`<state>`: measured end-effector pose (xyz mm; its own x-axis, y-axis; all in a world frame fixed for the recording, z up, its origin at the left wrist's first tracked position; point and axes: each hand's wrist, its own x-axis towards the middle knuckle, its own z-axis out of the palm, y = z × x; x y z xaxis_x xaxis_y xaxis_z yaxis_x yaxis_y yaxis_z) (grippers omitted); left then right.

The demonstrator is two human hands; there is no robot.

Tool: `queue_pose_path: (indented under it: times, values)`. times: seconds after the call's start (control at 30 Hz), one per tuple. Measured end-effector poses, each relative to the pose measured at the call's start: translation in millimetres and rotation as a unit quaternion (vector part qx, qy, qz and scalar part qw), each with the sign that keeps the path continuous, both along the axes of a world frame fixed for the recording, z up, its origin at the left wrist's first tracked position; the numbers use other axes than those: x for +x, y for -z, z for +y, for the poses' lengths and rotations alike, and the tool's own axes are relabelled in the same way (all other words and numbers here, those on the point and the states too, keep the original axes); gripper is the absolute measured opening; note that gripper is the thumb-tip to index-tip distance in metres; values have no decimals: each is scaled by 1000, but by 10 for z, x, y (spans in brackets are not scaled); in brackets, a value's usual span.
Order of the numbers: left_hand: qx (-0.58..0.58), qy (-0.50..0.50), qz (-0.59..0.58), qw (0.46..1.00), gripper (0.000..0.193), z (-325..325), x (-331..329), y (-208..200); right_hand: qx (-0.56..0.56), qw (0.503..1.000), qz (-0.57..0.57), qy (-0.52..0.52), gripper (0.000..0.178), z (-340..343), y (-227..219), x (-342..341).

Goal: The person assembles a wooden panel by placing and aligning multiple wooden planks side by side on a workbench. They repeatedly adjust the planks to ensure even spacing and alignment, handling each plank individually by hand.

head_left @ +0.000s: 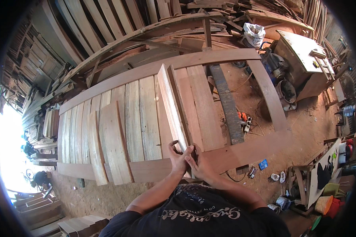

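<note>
Standing on edge across the wooden door frame (pixel 241 155) is a wooden plank (pixel 171 104), with a darker edge or second board close along its right side; I cannot tell which. At its near end my left hand (pixel 178 158) is closed round the left side, fingers curled. Against the right side my right hand (pixel 198 164) grips the same end, thumbs close together. Several flat planks (pixel 147 114) lie side by side within the frame, left of my hands. Two loose planks (pixel 115 138) rest on top of them, their near ends over the frame's front rail.
A dark beam (pixel 225 102) runs beneath the frame's open right part, with an orange power tool (pixel 243 117) on the ground nearby. Back right stands a wooden cabinet (pixel 300 59). Stacked boards (pixel 95 23) lean behind a long wooden rail. Slippers (pixel 279 177) lie front right.
</note>
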<state>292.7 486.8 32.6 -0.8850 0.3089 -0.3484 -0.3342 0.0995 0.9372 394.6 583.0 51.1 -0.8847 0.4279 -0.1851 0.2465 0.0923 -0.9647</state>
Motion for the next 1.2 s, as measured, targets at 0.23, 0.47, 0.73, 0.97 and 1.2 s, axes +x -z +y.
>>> queue_pose_path:
  times: [0.23, 0.47, 0.73, 0.97, 1.2]
  values:
    - [-28, -57, 65, 996, 87, 342, 149, -187, -14, 998, 27, 61, 67, 666, 735, 303]
    - [-197, -7, 145, 970, 98, 364, 13, -183, 74, 995, -23, 59, 55, 723, 613, 250]
    - [-170, -9, 226, 959, 81, 942, 301, -6, -17, 999, -31, 41, 59, 1087, 359, 365]
    - [17, 148, 150, 977, 85, 1360, 477, 372, 56, 977, -59, 197, 43, 1590, 798, 496]
    - [-282, 360, 453, 765, 82, 1252, 80, 436, 189, 948, -153, 207, 66, 2249, 971, 585]
